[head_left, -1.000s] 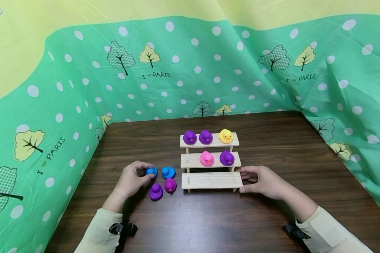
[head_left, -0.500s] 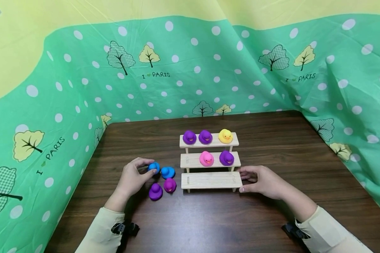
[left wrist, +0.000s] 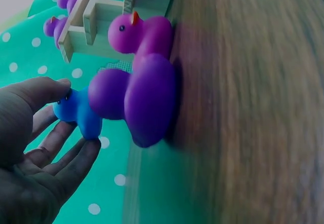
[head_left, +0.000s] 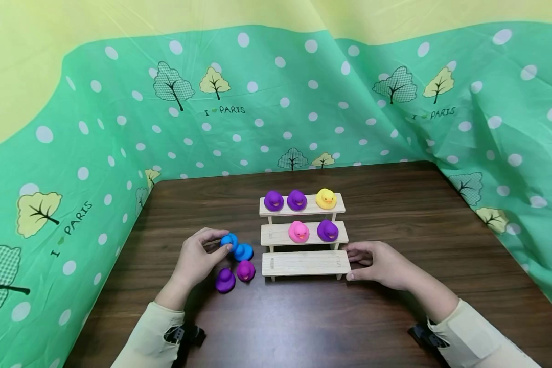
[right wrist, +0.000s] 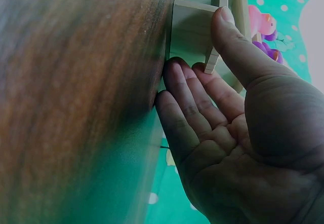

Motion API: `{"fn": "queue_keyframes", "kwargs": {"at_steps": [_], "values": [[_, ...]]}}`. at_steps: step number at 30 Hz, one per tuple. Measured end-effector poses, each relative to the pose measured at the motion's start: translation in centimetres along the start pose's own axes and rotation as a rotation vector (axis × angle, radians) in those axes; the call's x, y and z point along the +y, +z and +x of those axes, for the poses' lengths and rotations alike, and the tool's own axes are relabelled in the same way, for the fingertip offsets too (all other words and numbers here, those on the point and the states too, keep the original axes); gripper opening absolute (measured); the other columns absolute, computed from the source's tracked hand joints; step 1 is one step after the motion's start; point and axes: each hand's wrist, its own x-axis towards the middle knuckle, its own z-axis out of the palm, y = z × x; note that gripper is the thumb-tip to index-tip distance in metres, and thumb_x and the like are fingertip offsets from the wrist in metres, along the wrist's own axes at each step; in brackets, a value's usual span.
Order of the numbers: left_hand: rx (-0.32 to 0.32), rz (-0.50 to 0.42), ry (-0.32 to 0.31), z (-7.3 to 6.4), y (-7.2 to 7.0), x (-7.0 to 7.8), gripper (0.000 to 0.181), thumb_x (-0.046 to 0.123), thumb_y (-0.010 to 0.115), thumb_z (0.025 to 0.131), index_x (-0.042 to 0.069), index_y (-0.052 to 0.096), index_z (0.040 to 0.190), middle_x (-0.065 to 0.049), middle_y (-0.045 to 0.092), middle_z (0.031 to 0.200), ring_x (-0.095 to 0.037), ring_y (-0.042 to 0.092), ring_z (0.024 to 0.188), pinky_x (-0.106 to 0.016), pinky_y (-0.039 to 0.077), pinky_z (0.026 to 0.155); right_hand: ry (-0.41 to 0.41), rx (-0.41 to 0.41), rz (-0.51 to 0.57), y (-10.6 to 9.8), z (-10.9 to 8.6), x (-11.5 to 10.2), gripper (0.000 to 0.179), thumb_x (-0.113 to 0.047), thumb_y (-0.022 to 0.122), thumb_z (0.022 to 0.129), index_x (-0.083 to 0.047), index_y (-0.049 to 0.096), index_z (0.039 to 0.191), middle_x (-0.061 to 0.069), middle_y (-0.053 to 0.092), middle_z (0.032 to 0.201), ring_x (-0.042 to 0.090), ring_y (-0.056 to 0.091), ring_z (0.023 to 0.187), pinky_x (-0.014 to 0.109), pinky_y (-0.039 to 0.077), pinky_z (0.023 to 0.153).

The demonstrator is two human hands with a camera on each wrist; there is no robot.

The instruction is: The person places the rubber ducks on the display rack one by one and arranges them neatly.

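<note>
Between thumb and fingertips, my left hand [head_left: 199,258] pinches a blue rubber duck [head_left: 228,242], which overlaps a second blue duck [head_left: 244,252] in the head view. Below them stand a dark purple duck [head_left: 225,280] and a magenta-purple duck [head_left: 246,271]; both loom large in the left wrist view. At the right end of the lowest step of a three-step wooden shelf [head_left: 305,263], my right hand [head_left: 382,266] rests with relaxed fingers. The right wrist view shows its thumb [right wrist: 228,24] against the shelf's end and its fingertips low by the leg.
On the top step sit two purple ducks [head_left: 285,201] and a yellow duck [head_left: 326,199]. The middle step carries a pink duck [head_left: 299,232] and a purple duck [head_left: 327,231]. A green dotted cloth [head_left: 257,102] surrounds the brown table [head_left: 303,322].
My left hand has shifted right and slightly away from me with the blue duck, bringing it up to the other blue duck. The right hand has stayed at the shelf's end.
</note>
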Motion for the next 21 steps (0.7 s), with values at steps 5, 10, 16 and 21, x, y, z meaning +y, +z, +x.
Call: {"fn": "queue_keyframes", "kwargs": {"at_steps": [5,10,16,21], "values": [[0.004,-0.032,0.037,0.1,0.2,0.5,0.028,0.012,0.087,0.088,0.010,0.079,0.116,-0.002,0.070,0.111,-0.023,0.073,0.106,-0.038,0.062,0.091,0.006,0.000,-0.005,0.1,0.1,0.1,0.063,-0.025,0.093,0.082,-0.002,0.066,0.134,0.006,0.073,0.119,0.024,0.070,0.110,0.038,0.060,0.093],[0.001,-0.075,0.064,0.2,0.3,1.6,0.029,0.012,0.087,0.088,0.010,0.079,0.116,-0.004,0.070,0.111,-0.022,0.073,0.105,-0.039,0.061,0.091,0.016,0.001,-0.009,0.1,0.0,-0.1,0.064,-0.025,0.093,0.082,-0.001,0.066,0.135,0.007,0.073,0.120,0.024,0.070,0.111,0.038,0.060,0.093],[-0.011,-0.108,0.090,0.5,0.6,3.1,0.029,0.011,0.087,0.088,0.009,0.079,0.116,-0.004,0.070,0.111,-0.020,0.073,0.104,-0.039,0.061,0.092,0.013,0.002,0.000,0.1,0.0,-0.1,0.063,-0.024,0.093,0.082,-0.001,0.066,0.134,0.007,0.073,0.120,0.025,0.070,0.111,0.038,0.060,0.092],[-0.014,-0.104,0.099,0.7,1.0,4.1,0.028,0.010,0.086,0.088,0.009,0.079,0.116,-0.002,0.070,0.110,-0.018,0.073,0.104,-0.039,0.061,0.092,0.015,-0.002,0.001,0.0,0.0,-0.1,0.064,-0.024,0.093,0.082,-0.001,0.065,0.135,0.007,0.073,0.120,0.024,0.070,0.111,0.038,0.060,0.093]]}}
